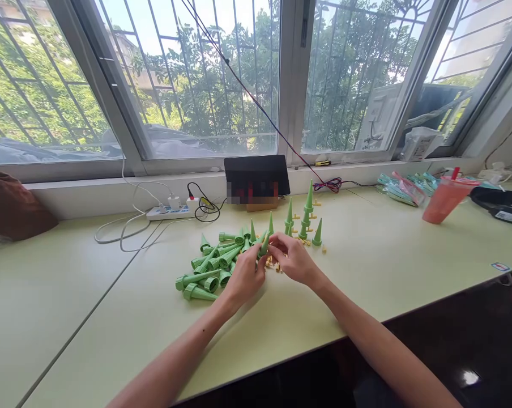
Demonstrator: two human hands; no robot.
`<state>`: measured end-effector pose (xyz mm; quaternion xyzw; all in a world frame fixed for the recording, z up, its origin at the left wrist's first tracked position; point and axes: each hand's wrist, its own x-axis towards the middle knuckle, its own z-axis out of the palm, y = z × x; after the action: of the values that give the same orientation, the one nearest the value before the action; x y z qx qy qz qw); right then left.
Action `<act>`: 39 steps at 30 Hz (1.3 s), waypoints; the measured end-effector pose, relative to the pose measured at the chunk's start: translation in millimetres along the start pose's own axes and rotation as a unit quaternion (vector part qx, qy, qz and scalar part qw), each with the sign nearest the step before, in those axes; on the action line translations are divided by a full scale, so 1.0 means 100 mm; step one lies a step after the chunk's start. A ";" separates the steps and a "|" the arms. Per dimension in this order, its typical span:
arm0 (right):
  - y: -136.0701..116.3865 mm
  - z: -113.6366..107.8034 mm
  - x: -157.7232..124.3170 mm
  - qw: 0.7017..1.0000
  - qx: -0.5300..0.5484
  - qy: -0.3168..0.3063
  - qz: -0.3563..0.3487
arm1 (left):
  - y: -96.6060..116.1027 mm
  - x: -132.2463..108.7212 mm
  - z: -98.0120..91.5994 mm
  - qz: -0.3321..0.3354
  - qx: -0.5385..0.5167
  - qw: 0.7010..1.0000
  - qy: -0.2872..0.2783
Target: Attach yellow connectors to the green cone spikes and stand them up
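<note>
My left hand [248, 271] is closed around a green plastic watering spike [264, 245], its pointed end up. Right beside it, my right hand [293, 259] has thumb and fingers pinched together against the spike; what lies between them is too small and hidden to make out. To the left spreads a heap of loose green spikes [205, 277], cone-shaped with ribbed open collars. Small yellow valve pieces [278, 267] lie under and between my hands. Behind my right hand stand stacked green spikes [308, 212] with yellow valves sticking out sideways, and a single upright spike [318, 233].
A dark-screened tablet [257, 177] leans on a brown stand by the window. A power strip [171, 211] with cables sits at the back left. On the right are a red cup with a straw [448, 198], plastic packets [402, 188] and a black cap [502, 205]. The table's front edge runs below my forearms.
</note>
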<state>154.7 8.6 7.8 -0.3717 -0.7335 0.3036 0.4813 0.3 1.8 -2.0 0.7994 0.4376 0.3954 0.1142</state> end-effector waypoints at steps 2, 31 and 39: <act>0.01 0.00 0.01 1.000 -0.018 0.007 0.006 | 0.01 0.00 0.00 0.006 -0.006 1.000 0.001; 0.03 -0.03 0.02 0.995 0.079 0.042 0.041 | 0.10 -0.02 -0.01 0.020 -0.030 0.998 0.046; 0.04 -0.03 0.03 0.993 0.091 0.042 0.055 | 0.07 -0.03 -0.01 0.000 -0.035 0.999 0.035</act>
<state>157.8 13.9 6.8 -0.3786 -0.6603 0.3795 0.5260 3.1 -4.8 0.7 0.7805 0.4273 0.4384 0.1270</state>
